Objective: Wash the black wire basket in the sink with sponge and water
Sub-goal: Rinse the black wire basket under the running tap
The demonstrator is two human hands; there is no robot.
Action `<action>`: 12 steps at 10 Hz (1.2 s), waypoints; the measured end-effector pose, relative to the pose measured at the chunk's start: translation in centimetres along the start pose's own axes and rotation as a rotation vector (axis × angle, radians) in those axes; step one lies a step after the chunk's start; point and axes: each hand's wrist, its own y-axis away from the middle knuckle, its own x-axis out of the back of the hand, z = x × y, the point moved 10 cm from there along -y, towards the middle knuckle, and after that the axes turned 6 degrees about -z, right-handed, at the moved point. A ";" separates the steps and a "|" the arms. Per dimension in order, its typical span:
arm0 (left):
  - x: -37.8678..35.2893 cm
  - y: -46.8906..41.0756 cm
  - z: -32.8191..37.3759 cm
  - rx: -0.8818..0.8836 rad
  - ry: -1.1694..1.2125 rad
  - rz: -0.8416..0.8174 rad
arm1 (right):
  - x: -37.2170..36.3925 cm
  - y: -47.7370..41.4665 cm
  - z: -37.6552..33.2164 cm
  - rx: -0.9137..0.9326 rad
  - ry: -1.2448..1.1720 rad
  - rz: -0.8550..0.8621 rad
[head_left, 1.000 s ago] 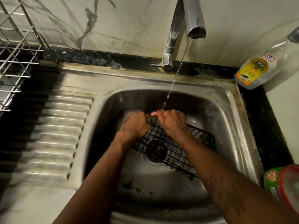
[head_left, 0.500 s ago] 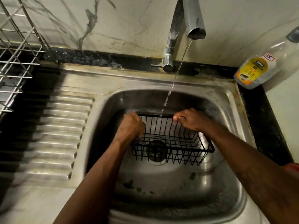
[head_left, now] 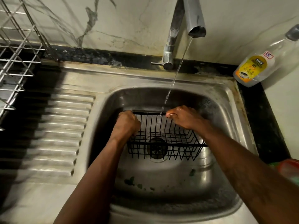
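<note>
Two hands grip the black wire basket (head_left: 165, 136) inside the sink (head_left: 226, 126): the left hand (head_left: 127, 124) is curled into a fist around its left end, and the right hand (head_left: 183, 117) is clenched over the far rim, fingers wrapped round the top wire. Between the hands, a thin stream of water (head_left: 175, 75) from the tap (head_left: 194, 21) strikes that far rim. Under the hands the basket stands upright over the drain (head_left: 156, 147). No sponge is visible in either hand. This looks like the rinsing stage; whether scrubbing remains, I cannot tell. Beyond the right hand stands a dishwash bottle (head_left: 252, 68).
</note>
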 end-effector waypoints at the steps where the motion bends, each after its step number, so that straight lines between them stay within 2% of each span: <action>1: -0.6 -0.2 -0.9 -0.011 -0.045 -0.016 | 0.0 0.2 1.6 -0.033 0.010 -0.020; 2: -1.5 1.5 0.9 0.021 0.203 -0.063 | -1.1 -1.6 -3.5 0.099 -0.112 -0.049; 3: -2.8 1.0 1.4 0.116 0.414 -0.218 | -1.1 -2.5 -8.6 0.194 -0.169 -0.028; 4: -1.9 1.0 1.5 0.027 0.232 -0.167 | -0.4 -2.5 -9.8 0.192 -0.125 0.035; 5: -2.3 0.4 0.5 -0.021 0.059 -0.112 | -0.3 -1.7 -5.5 0.102 -0.099 0.033; 6: -0.9 -0.2 -1.5 0.102 0.330 0.007 | 0.6 0.1 2.1 -0.054 -0.033 0.051; 7: -1.4 -0.9 -0.9 0.082 0.293 0.029 | 0.7 0.0 2.0 -0.022 -0.037 0.068; 8: -2.4 -0.9 0.7 0.007 0.212 0.009 | -0.9 -1.2 -6.0 0.121 -0.080 -0.002; 9: -1.8 -0.4 1.0 -0.030 0.143 0.043 | -0.8 -2.5 -11.1 0.216 -0.070 0.043; 10: -1.3 0.7 1.6 -0.155 -0.008 -0.106 | -0.4 -2.4 -10.2 0.186 -0.014 0.064; 11: -1.1 2.1 0.2 -0.034 -0.063 -0.152 | -0.3 -1.0 -5.0 0.090 -0.031 0.050; 12: -2.0 1.0 -0.5 -0.063 -0.209 -0.139 | -0.5 1.3 2.3 0.001 -0.140 0.020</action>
